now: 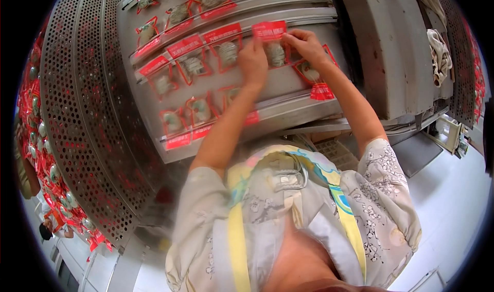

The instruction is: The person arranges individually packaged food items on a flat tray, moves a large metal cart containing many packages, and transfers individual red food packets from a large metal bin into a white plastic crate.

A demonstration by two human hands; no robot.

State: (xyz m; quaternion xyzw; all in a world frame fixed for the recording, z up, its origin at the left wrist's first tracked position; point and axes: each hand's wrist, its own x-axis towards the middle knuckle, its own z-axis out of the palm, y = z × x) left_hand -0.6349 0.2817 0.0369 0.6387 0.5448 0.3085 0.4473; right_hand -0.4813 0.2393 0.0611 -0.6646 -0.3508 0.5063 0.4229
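- On the metal bed (295,92), in the middle row, a red-topped packet (277,55) with a pale, rounded content lay between the two hands.
- At its right upper edge, the right hand (307,46) had its thumb and fingertips closed on the packet.
- At its left edge, the left hand (253,61) was set against the red top, its fingers blurred; I could not tell whether they pinched it or merely touched it.
- To the left, three similar packets (226,55) stood in line, their red tops over the double metal bar (314,17).
- Beyond that bar, an upper row of packets (179,14) lay with red ends toward it.
- Nearer the body, a lower row of packets (199,110) had its red ends along the front bar (293,108); the left forearm crossed this row and hid part of it.
- On the right, another packet (311,74) lay partly behind the right forearm.
- Flanking the bed, a perforated metal panel (85,86) curved on the left, with heaped packets (51,171) past it and another person (53,225) farther off.
- Opposite, a metal casing (393,50) closed off the right side, a crumpled cloth (440,58) hanging beyond it.
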